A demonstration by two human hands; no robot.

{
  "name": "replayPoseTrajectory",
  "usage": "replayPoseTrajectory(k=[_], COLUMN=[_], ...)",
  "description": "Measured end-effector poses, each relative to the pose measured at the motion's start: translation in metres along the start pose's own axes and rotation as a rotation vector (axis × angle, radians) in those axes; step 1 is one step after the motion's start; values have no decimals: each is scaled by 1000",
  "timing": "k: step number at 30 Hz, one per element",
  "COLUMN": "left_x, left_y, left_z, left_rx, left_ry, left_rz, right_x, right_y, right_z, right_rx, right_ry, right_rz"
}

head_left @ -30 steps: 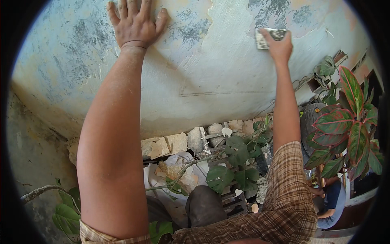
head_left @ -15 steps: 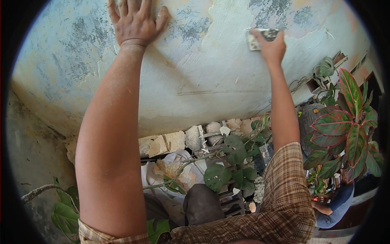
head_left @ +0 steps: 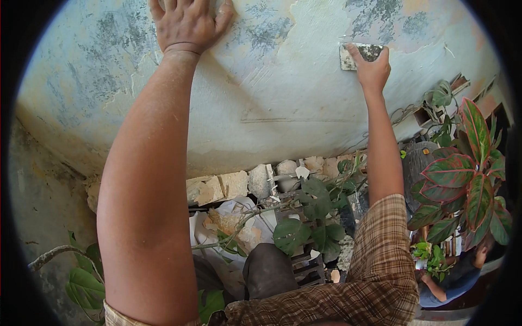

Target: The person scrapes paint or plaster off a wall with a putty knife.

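At the far left, a bare branch (head_left: 51, 254) and a few green leaves (head_left: 84, 285) sit low against a grey, stained stretch of ground. Above them rises the wall (head_left: 272, 108), pale blue-green with dark patches and flaking paint.

The left hand (head_left: 187, 22) lies flat on the wall near the top edge, palm to the surface, fingers spread and partly cut off by the frame; it grips nothing. Its bare forearm runs down to the lower edge.

Below the wall's base lies rubble (head_left: 217, 187): broken pale blocks and stones in a row. Under these, white sheeting (head_left: 209, 231) is crumpled among the debris, and a dark shoe (head_left: 266, 269) shows beside it. A plant with broad green leaves (head_left: 307, 217) grows just right of the sheeting.

Further right, the right hand (head_left: 372, 68) is raised against the wall, fingers curled over the lower edge of a small flat scraper (head_left: 359, 54), which is pressed to the surface. The scraper is light at its left end and darker toward the fingers. The arm drops into a brown checked sleeve (head_left: 380, 255).

At the right rim stands a plant with red-and-green leaves (head_left: 467, 179), with a smaller trailing plant (head_left: 443, 100) above it. Low in the corner, another person (head_left: 457, 271) in dark clothes is partly seen.
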State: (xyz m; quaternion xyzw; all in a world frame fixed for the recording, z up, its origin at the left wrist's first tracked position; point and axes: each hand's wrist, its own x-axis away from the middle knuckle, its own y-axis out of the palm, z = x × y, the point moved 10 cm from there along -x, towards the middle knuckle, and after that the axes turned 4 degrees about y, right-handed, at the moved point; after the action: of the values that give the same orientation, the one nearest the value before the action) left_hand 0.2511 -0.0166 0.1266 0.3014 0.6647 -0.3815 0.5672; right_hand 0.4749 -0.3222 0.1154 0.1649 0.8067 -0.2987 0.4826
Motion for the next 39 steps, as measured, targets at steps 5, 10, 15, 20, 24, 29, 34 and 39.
replayPoseTrajectory(k=[5,10,15,20,24,29,34,39], left_x=[-1,0,-1,1,1,2,3,4], left_y=[2,-6,-1,0,-2,-1,-2,2], left_z=[3,-1,6,5,4,6,2,4], left_rx=[-2,-15,-5,-19,-14,-24,-34,-20], left_ry=[0,19,29,29,28,23,31,19], left_rz=[14,29,60,47,51,39,58,46], right_x=[-24,-21,-40,-43,-12,-29,-8,-9], right_y=[-24,-12,-10,-12,-11,-23,-6,-20], right_z=[0,-51,-50,-42,-43,-20,-36,-26], right_rx=[118,221,251,168,181,-2,92,99], right_ry=[-9,-410,-626,-451,-563,-277,-573,-486], right_rz=[109,-91,41,-112,109,41,1,113])
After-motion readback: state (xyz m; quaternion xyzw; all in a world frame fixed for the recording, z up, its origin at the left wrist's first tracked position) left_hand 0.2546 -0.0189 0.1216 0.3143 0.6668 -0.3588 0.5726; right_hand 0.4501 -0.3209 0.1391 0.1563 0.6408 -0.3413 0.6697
